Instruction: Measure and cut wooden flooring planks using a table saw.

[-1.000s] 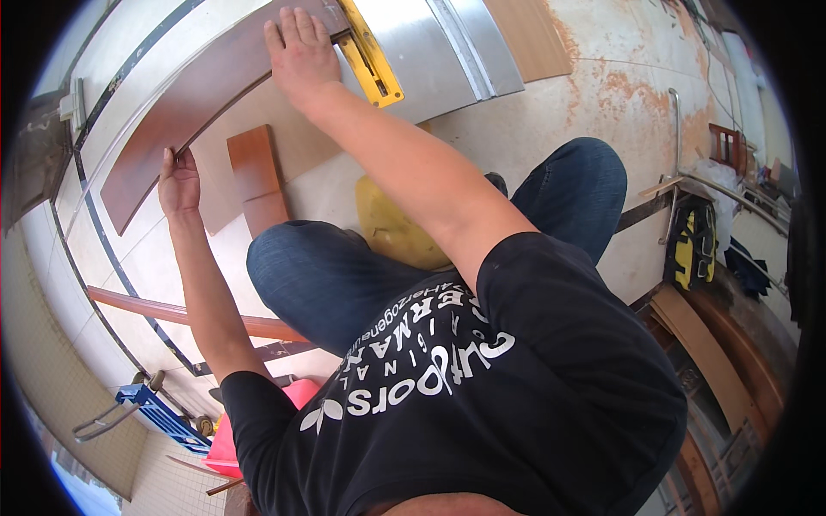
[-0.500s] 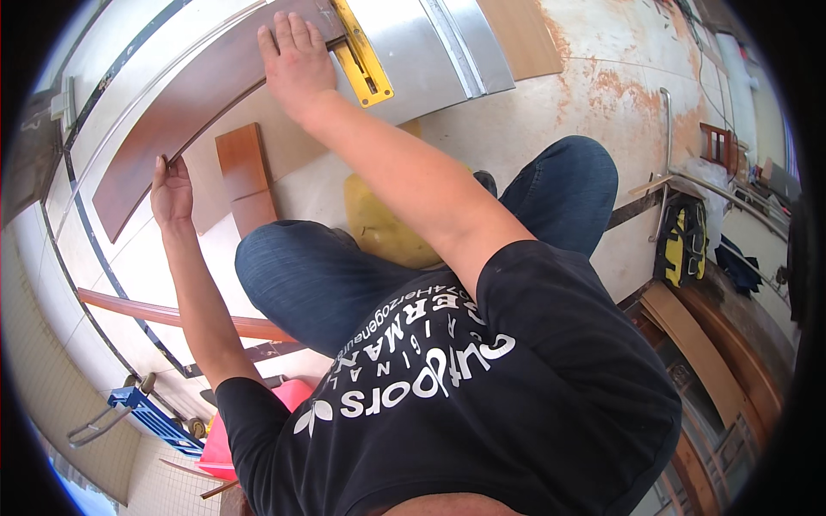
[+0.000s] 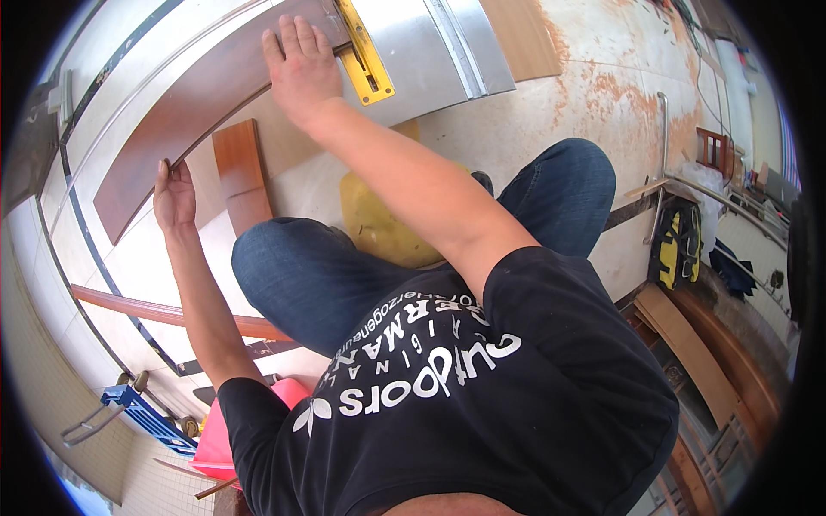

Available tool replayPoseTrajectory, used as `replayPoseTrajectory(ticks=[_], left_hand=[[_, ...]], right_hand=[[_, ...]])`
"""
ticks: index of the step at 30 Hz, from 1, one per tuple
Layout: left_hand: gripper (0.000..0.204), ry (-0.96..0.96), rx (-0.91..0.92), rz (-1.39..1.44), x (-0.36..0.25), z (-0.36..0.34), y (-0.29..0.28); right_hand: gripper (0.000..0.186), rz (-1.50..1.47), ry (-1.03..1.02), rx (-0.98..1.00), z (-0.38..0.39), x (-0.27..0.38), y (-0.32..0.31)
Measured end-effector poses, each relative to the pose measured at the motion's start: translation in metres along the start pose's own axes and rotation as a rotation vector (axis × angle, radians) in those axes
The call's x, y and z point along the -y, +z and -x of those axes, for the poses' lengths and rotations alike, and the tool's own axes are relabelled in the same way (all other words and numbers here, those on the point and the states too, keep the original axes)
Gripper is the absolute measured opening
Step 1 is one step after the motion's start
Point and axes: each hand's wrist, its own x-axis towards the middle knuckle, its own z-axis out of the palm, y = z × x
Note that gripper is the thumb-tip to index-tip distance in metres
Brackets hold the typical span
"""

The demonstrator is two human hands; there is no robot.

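Note:
A long dark-brown wooden board (image 3: 189, 112) lies at a slant across the silver metal table saw (image 3: 426, 60), against its yellow insert plate (image 3: 374, 82) with a dark slot. My right hand (image 3: 304, 73) lies on the board near that plate, fingers stretched out. My left hand (image 3: 175, 193), lower down at the board's near edge, pinches it between thumb and fingers. A short reddish-brown offcut (image 3: 241, 163) rests below the board. A yellow object (image 3: 370, 215) sits between my jeans-clad legs, partly hidden by my right arm.
A reddish strip (image 3: 120, 299) lies at left, near a blue hand trolley (image 3: 146, 417) and pink container (image 3: 219, 434). At right stand a metal rail (image 3: 661, 129) and a black-yellow bag (image 3: 675, 245); cardboard (image 3: 688, 353) leans lower right. A light-brown panel (image 3: 525, 34) extends behind the saw.
The board's lower end and my left hand sit slightly lower in view than a second ago. The whole view has shifted a little; both hands keep the same hold.

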Motion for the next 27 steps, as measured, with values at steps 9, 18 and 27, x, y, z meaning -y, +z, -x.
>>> replayPoseTrajectory(ticks=[9, 18, 27], left_hand=[[0.017, 0.027, -0.036, -0.034, 0.007, 0.013, 0.0], [0.02, 0.067, -0.123, -0.016, 0.013, 0.041, -0.016], [0.03, 0.345, -0.341, 0.33, 0.018, 0.088, -0.084]], right_hand=[[0.049, 0.006, -0.023, 0.033, 0.009, -0.001, -0.008], [0.046, -0.026, -0.106, 0.032, 0.021, 0.003, -0.02], [0.035, -0.41, -0.621, 0.113, 0.032, 0.01, -0.049]])
